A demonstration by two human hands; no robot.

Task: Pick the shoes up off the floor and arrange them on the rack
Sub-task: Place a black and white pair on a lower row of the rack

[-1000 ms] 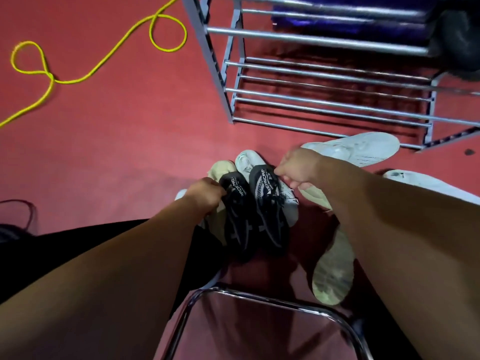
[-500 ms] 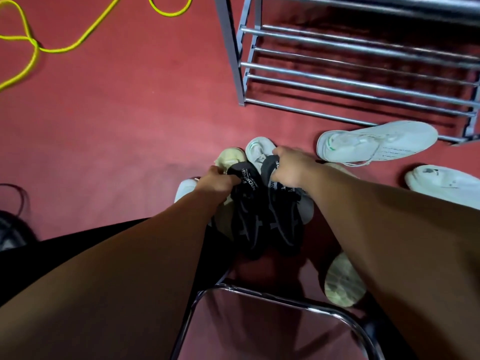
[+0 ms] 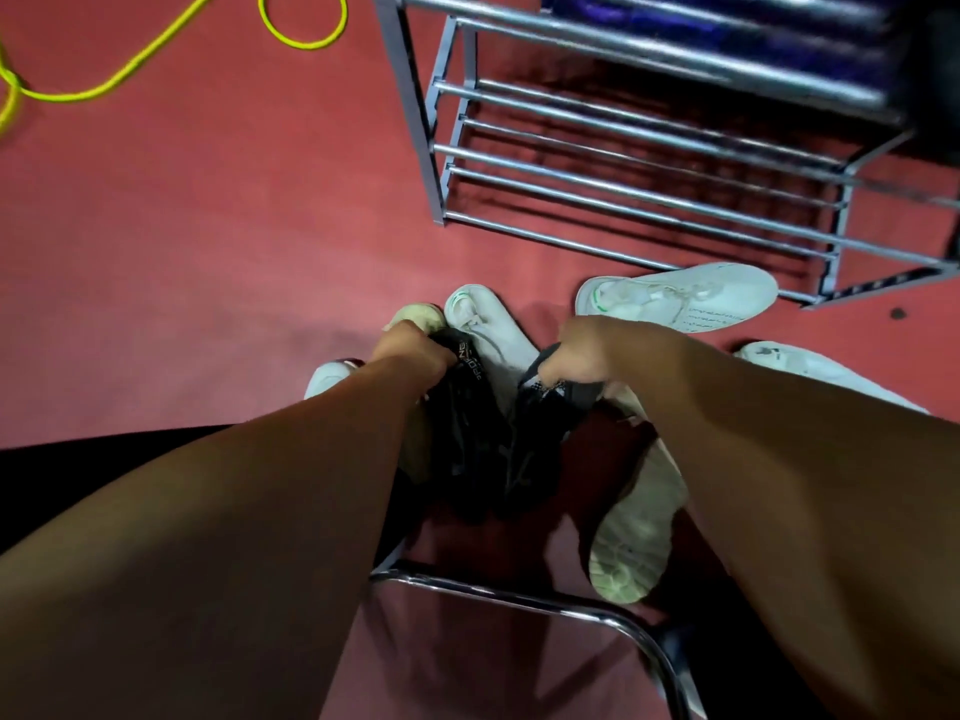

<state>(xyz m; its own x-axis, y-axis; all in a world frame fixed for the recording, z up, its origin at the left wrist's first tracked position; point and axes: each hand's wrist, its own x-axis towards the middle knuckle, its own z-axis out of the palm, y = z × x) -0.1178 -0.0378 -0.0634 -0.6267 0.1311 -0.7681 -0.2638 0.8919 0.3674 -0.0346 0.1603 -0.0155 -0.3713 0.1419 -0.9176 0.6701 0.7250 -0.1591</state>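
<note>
Red floor (image 3: 208, 241) all round, seen from above. Grips the left black shoe (image 3: 467, 433) at its collar with the left hand (image 3: 410, 350), fingers curled round it. Pinches the right black shoe (image 3: 535, 444) at the heel with the right hand (image 3: 587, 350). Cannot tell whether either is off the floor. Shows a white sneaker (image 3: 488, 335) between the hands, a second white sneaker (image 3: 685, 296) just beyond the right hand, a sole-up pale shoe (image 3: 639, 537) under the right forearm. Shows the metal rack (image 3: 415, 127) well beyond the right hand, a yellow cable (image 3: 304, 44) far beyond the left.
</note>
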